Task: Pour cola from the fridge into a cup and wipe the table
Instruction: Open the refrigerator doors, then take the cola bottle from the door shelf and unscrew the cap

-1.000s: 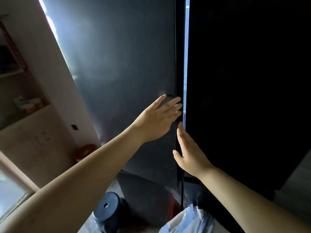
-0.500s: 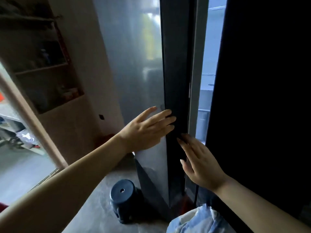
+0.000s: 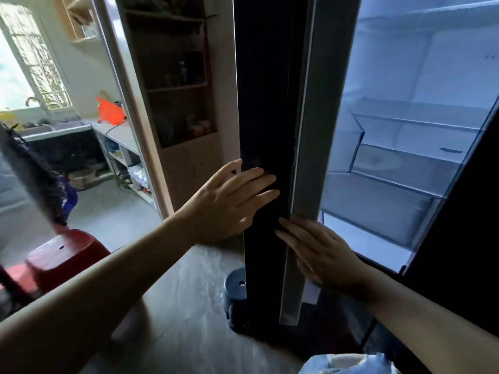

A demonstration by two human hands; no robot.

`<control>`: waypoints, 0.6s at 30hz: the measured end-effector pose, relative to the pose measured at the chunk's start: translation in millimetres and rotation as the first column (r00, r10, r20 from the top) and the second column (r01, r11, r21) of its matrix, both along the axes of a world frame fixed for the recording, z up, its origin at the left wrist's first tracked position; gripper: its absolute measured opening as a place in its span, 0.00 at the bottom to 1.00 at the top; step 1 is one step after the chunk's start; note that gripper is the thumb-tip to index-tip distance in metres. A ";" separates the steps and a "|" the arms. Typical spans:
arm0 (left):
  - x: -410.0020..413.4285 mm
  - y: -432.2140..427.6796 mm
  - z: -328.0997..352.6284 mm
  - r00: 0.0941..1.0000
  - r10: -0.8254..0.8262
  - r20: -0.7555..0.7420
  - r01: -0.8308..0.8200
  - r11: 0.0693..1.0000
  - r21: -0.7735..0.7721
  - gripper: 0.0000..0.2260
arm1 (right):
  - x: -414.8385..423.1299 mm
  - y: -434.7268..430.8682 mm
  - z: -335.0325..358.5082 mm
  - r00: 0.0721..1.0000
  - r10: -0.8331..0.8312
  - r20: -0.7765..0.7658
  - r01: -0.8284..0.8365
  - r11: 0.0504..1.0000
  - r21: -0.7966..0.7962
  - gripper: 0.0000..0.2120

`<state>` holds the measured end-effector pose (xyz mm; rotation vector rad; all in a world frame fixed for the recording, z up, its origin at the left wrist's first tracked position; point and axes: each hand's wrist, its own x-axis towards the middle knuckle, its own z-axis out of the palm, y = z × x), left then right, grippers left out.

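Note:
The dark left fridge door [image 3: 266, 109] stands swung out toward me, seen almost edge-on. My left hand [image 3: 229, 203] lies flat on its outer face with fingers spread. My right hand [image 3: 321, 255] has its fingers on the door's pale inner edge [image 3: 305, 157], holding nothing else. Behind the door, the lit fridge interior [image 3: 410, 136] shows pale shelves and drawers. No cola bottle or cup is in sight. The right fridge door [image 3: 464, 238] stays dark at the right edge.
A blue stool [image 3: 235, 295] stands on the floor just behind the door's bottom. A red stool [image 3: 64, 255] is at the left. A wooden shelf unit [image 3: 175, 90] stands beside the fridge; a counter with an orange bag [image 3: 109, 110] lies further left.
The left fridge door has swung from a narrow crack to wide open, exposing the lit shelves. Both hands moved outward with it, and the view turned left toward the kitchen.

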<state>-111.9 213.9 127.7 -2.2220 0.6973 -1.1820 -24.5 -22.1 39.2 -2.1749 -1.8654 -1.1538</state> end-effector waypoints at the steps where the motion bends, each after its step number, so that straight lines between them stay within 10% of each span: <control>1: -4.6 3.6 2.5 1.000 0.013 -0.014 -0.013 1.000 0.000 0.18 | -3.4 10.3 2.2 1.000 0.016 0.000 -0.016 0.999 -0.039 0.27; 18: -18.6 79.3 -34.0 0.927 0.299 -0.226 -0.338 0.926 -0.165 0.22 | 10.0 85.2 -18.5 0.945 -0.270 -0.182 0.208 0.931 -0.299 0.27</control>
